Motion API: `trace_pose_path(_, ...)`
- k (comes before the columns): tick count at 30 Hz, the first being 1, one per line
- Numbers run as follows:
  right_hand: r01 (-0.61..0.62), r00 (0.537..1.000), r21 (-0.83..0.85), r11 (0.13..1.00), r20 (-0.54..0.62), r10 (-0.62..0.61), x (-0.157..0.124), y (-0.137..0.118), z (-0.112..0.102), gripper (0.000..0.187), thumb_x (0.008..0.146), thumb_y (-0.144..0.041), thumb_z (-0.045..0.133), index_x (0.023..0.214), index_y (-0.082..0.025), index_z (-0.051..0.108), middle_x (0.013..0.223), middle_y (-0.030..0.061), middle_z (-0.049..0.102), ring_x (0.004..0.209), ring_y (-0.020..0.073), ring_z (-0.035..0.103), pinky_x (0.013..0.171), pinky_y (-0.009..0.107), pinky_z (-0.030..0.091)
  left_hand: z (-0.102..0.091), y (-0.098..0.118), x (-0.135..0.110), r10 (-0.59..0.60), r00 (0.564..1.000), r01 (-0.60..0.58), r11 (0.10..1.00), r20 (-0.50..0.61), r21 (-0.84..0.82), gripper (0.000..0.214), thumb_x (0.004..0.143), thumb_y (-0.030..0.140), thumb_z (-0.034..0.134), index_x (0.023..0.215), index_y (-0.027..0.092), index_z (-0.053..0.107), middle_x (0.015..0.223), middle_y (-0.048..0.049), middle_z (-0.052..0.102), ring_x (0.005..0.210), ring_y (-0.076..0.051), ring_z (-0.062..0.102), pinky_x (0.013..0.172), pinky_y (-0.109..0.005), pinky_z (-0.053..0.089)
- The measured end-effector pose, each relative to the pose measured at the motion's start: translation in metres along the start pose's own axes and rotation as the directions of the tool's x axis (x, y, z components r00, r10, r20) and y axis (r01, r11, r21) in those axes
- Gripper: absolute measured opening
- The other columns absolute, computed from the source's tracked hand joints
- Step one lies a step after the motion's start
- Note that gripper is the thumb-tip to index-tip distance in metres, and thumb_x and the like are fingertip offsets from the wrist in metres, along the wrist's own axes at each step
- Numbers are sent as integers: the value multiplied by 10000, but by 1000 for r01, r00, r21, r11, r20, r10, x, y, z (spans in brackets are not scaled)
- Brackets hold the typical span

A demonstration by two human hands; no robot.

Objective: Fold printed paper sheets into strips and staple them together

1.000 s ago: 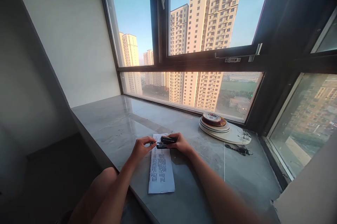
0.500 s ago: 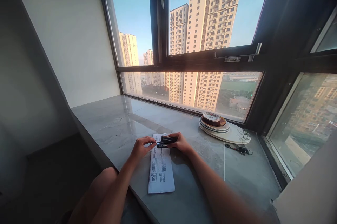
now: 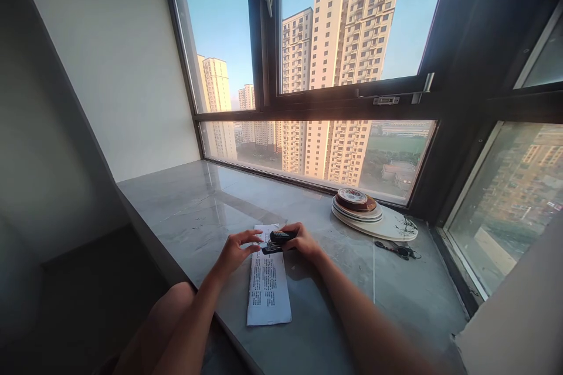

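A black stapler [image 3: 277, 241] is in my right hand [image 3: 302, 241], whose fingers and thumb wrap its rear end. Its jaws are parted, with a shiny metal part showing between them. My left hand [image 3: 237, 250] is at the stapler's front end, thumb and fingers apart with a gap between them. Whether a fingertip still touches the stapler I cannot tell. Under both hands lies a folded printed paper [image 3: 269, 299], flat on the grey marble sill and partly covered at its far end.
To the right, a stack of plates [image 3: 358, 210] rests on a pale oval board [image 3: 398, 225]. A dark object with a strap [image 3: 402, 252] lies in front of it. Behind the sill [image 3: 176, 199] stands a framed window; its near left edge drops to a dark floor.
My left fingers have spread from a pinch at the stapler's front. The stapler has tilted slightly and its parts look wider apart. The paper has stayed in place.
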State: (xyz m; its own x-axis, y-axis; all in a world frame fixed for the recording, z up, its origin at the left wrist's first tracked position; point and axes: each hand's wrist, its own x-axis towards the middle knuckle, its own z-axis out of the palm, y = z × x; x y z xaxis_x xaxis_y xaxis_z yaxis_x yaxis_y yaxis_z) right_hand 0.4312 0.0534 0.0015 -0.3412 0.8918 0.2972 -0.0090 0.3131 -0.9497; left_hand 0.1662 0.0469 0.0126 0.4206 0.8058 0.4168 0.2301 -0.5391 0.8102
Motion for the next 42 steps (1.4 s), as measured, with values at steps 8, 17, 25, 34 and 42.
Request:
trace_pose_path(8, 116, 987, -60, 991, 119, -108, 4, -6, 14, 352, 562, -215, 787, 904, -153, 845, 724, 19, 672, 689, 169, 538, 624, 283, 425, 3, -1, 6, 74, 995, -76, 997, 62, 25, 359, 731, 272, 838, 1071, 230, 729, 1035, -42, 763, 926, -225, 738, 906, -393, 596)
trace_pose_path(17, 111, 983, -165, 980, 163, -84, 5, -8, 21, 326, 557, -195, 849, 880, -156, 831, 739, 8, 662, 702, 165, 548, 631, 269, 416, -3, -11, 7, 88, 993, -96, 989, 73, 113, 344, 697, 258, 855, 1011, 220, 722, 990, -35, 745, 887, -221, 728, 882, -373, 571)
trace_pose_path(25, 118, 985, -123, 985, 137, -100, 6, -9, 41, 433, 689, -427, 862, 1002, -140, 776, 802, 20, 661, 731, 180, 572, 662, 278, 436, -21, 9, -1, 124, 991, -124, 992, -50, 7, 415, 800, 376, 813, 1174, 232, 705, 1163, -82, 716, 1022, -229, 659, 970, -384, 528)
trace_pose_path(34, 233, 958, -385, 893, 250, -142, 8, -8, 41, 296, 739, -396, 820, 931, -178, 763, 778, -5, 658, 732, 163, 562, 697, 264, 429, -18, 22, -2, 103, 992, -108, 991, -68, -75, 297, 942, 389, 635, 1174, 215, 698, 1146, -94, 666, 1036, -224, 604, 920, -331, 484)
trace_pose_path(42, 130, 959, -474, 871, 283, 11, 5, -11, -2, 338, 664, -407, 852, 868, -173, 718, 730, -47, 592, 697, 129, 506, 628, 224, 375, -17, 16, -1, 84, 994, -84, 996, -67, 4, 314, 955, 421, 608, 1162, 218, 727, 1107, -79, 696, 983, -210, 635, 878, -311, 494)
